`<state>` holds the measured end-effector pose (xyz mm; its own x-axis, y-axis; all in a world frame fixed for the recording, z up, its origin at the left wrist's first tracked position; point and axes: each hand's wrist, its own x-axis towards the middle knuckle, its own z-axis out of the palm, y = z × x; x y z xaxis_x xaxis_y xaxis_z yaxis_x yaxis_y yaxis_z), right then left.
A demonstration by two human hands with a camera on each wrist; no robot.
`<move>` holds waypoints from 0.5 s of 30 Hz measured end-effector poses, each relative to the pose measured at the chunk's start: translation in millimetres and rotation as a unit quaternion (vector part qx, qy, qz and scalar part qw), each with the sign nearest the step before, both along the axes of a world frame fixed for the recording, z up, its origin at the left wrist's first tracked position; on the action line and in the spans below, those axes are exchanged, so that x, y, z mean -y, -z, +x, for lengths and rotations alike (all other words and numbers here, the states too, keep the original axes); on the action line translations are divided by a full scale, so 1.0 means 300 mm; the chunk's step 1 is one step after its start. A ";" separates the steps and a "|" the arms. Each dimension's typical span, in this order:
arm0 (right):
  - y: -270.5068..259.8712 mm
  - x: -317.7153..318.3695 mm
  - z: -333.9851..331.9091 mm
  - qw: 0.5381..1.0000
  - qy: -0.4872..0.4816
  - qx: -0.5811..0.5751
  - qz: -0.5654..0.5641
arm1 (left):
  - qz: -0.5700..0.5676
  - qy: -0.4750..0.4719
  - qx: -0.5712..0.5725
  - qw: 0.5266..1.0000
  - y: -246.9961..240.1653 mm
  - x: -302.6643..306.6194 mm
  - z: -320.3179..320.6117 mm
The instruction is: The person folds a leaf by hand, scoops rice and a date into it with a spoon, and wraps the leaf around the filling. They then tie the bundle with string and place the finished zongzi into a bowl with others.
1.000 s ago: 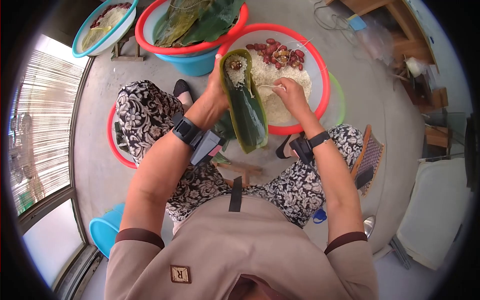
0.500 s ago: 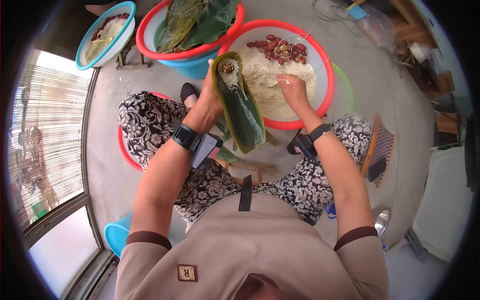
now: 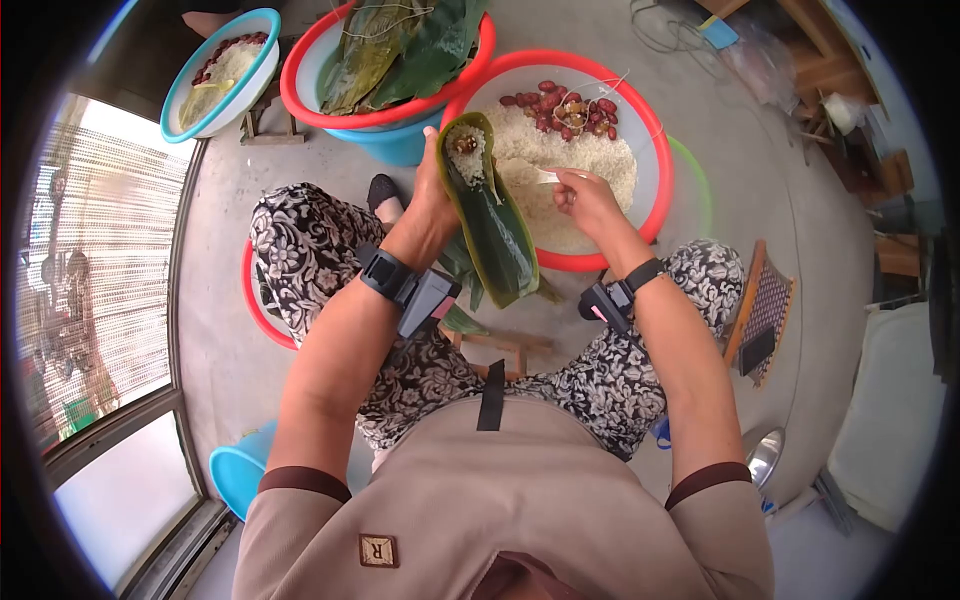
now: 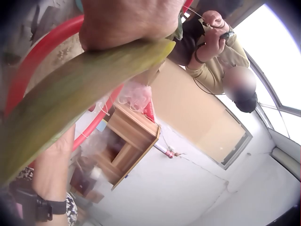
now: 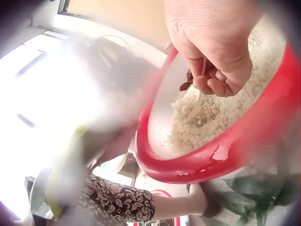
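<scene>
My left hand (image 3: 432,200) grips a long green leaf (image 3: 497,240) folded into a trough; white rice (image 3: 468,168) with a brown date lies in its upper end. In the left wrist view the leaf's outer side (image 4: 70,89) runs below the hand (image 4: 127,21). My right hand (image 3: 588,203) pinches a white spoon (image 3: 546,177) over the red-rimmed basin (image 3: 655,205) of rice and red dates (image 3: 548,103). From the right wrist, the hand (image 5: 214,47) is seen holding the spoon (image 5: 194,109) with its end at the rice (image 5: 221,110).
A red-rimmed basin of leaves (image 3: 400,60) stands at the upper left of the rice basin. Farther left is a blue-rimmed basin (image 3: 222,75). A small wooden stool (image 3: 490,352) stands between the legs. Another person (image 4: 218,52) appears in the left wrist view.
The spoon and right hand have shifted slightly over the rice, and the hand's fingers have turned. The left hand still holds the filled leaf. The head view has shifted a little.
</scene>
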<state>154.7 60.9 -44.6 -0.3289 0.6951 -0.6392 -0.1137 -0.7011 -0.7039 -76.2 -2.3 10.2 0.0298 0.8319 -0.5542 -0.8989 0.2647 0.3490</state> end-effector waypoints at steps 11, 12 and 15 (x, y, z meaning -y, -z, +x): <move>-0.375 0.015 -0.043 0.975 0.053 -0.008 0.215 | -0.018 -0.021 0.028 0.999 -0.090 -0.022 0.103; -0.403 0.028 -0.061 0.968 0.056 -0.007 0.246 | -0.011 -0.009 0.030 0.999 -0.085 -0.026 0.108; -0.441 0.063 -0.105 0.935 0.015 0.075 0.345 | 0.001 -0.006 0.034 0.999 -0.073 -0.036 0.129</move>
<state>123.2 41.9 87.8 -0.2463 0.9665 -0.0717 0.0100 -0.0714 -0.9974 -37.4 8.6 32.2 0.0571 0.8339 -0.5490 -0.9237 0.2527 0.2879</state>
